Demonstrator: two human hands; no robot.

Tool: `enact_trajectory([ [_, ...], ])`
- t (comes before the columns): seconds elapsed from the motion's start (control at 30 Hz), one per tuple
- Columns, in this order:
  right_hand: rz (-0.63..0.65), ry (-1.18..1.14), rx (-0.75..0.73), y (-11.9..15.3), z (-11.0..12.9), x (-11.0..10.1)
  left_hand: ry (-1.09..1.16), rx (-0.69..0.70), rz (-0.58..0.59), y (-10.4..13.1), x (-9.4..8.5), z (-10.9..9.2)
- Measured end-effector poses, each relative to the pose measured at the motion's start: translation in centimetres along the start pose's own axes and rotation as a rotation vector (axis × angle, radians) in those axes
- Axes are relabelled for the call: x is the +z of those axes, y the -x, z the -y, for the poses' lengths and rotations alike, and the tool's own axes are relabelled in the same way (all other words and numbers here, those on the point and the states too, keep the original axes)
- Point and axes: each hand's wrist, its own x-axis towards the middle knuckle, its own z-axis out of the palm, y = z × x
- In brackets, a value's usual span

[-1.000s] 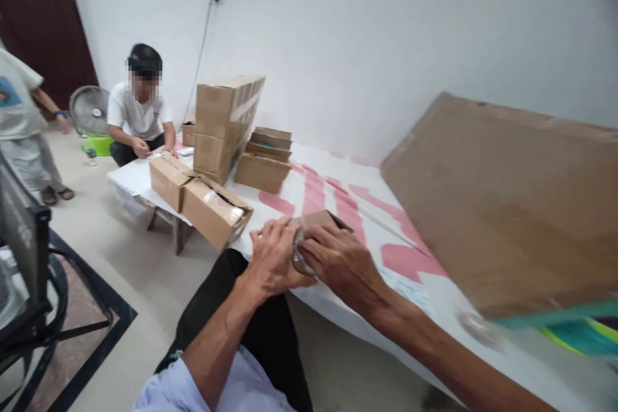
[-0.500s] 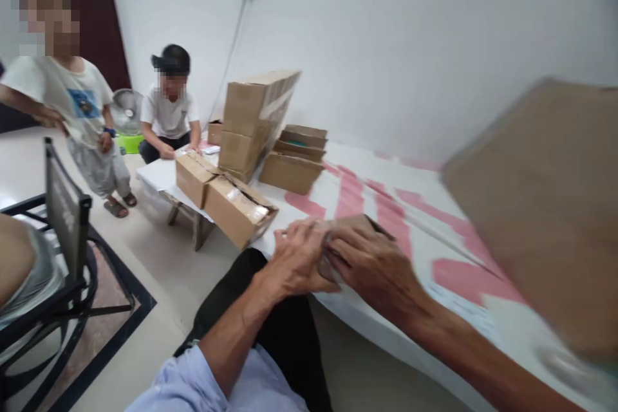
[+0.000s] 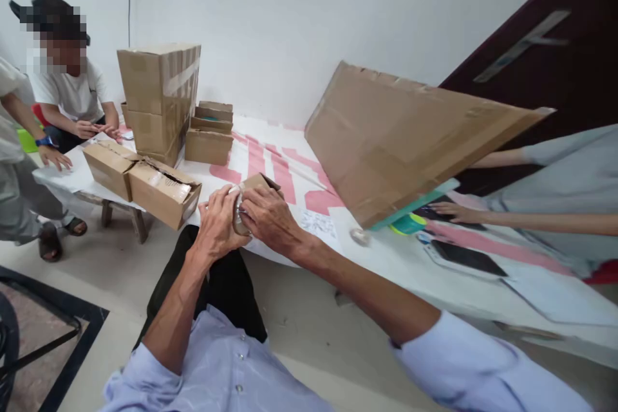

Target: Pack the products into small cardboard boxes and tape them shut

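Note:
In front of my body, my left hand (image 3: pixel 217 222) is closed around the side of a roll of tape (image 3: pixel 238 215). My right hand (image 3: pixel 270 214) presses its bent fingers onto the other side of the same roll, close to the left fingers. Most of the roll is hidden by both hands, so what the fingertips do there cannot be seen. Just behind the right knuckles, at the table's edge, shows the top of a small cardboard piece, perhaps a box (image 3: pixel 255 182).
Two closed cartons (image 3: pixel 161 190) stand left, before a tall carton stack (image 3: pixel 145 84) and open boxes (image 3: pixel 208 145). A big tilted carton (image 3: pixel 386 135) and a tablet (image 3: pixel 468 257) are right. One person (image 3: pixel 72 93) sits far left; another's hand (image 3: pixel 449 211) reaches in right.
My view has turned right, so the cartons sit further left and the large carton, tablet and another person's arms show. Both hands still hold the roll.

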Motion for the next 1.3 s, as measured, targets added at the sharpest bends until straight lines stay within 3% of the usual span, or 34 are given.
enact_trajectory([
  [0.83,-0.033,0.005,0.037,0.8,-0.1,-0.3,-0.026,0.055,-0.055,-0.3,0.4,-0.4],
  [1.07,-0.006,-0.005,0.017,0.9,-0.5,-0.4,-0.048,0.047,0.01,-0.6,-0.2,-1.0],
  [1.3,-0.083,-0.091,-0.02,1.3,-1.7,-1.0,-0.059,0.045,0.058,-1.1,-0.7,-2.0],
])
